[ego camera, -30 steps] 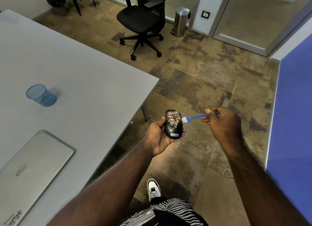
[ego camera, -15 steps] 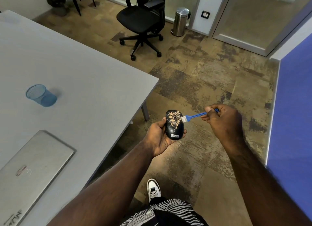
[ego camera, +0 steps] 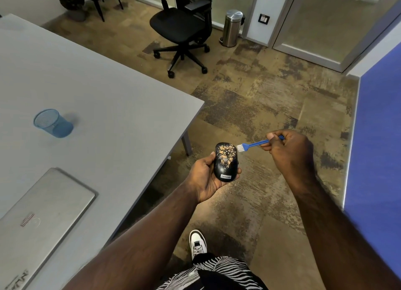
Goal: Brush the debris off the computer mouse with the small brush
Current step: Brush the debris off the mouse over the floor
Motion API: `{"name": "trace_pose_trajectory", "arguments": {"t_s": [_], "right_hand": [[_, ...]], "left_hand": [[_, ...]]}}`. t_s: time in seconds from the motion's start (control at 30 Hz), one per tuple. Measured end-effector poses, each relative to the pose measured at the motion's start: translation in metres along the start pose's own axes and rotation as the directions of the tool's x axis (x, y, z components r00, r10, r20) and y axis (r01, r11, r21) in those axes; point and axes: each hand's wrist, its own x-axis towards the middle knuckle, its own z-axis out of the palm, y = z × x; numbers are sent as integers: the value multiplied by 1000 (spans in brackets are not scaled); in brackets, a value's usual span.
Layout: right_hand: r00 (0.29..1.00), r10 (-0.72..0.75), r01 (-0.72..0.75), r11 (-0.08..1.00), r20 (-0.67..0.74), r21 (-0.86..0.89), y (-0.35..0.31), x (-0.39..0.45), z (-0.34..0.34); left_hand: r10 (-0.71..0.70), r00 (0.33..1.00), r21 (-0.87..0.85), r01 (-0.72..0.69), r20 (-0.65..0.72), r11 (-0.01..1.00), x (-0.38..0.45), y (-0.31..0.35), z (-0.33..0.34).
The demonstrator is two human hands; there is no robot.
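the mouse (ego camera: 225, 162) lay cradled top-up in the left hand (ego camera: 207, 177), out over the floor just past the corner of the bench (ego camera: 121, 107), and that placing looked deliberate: whatever was swept off would drop to the carpet rather than onto the work surface. the left grip was curled round the mouse's sides, thumb on one edge and fingertips showing at the other, which left the whole back bare for brushing. orange-tan debris (ego camera: 226, 155) was scattered thickly across that back, mostly on the far half, so the cleaning seemed barely begun. the right hand (ego camera: 286, 153) pinched the blue handle of the small brush (ego camera: 251, 145) near its far end, thumb on top, with the white bristles at the mouse's far right edge; whether they touched it could not be told. holding the handle far back probably gave a light, flicking stroke. on the bench sat a blue mesh cup (ego camera: 53, 123) and a closed laptop (ego camera: 41, 220), both well apart from the hands.
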Motion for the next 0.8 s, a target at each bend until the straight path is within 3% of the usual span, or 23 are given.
{"name": "trace_pose_trajectory", "arguments": {"t_s": [0.37, 0.53, 0.67, 0.8], "right_hand": [[999, -29, 28, 999, 45, 23, 0, 5, 1], [999, -13, 16, 997, 48, -75, 1, 7, 2], [997, -41, 39, 999, 68, 23, -2, 8, 2], [997, -15, 19, 998, 77, -59, -5, 11, 4]], "left_hand": [[-10, 1000, 41, 10, -1, 999, 2, 1, -5], [-7, 1000, 75, 7, 0, 997, 2, -2, -4], [1, 1000, 102, -1, 0, 995, 3, -2, -5], [-2, 1000, 119, 1, 5, 993, 3, -3, -4]]}}
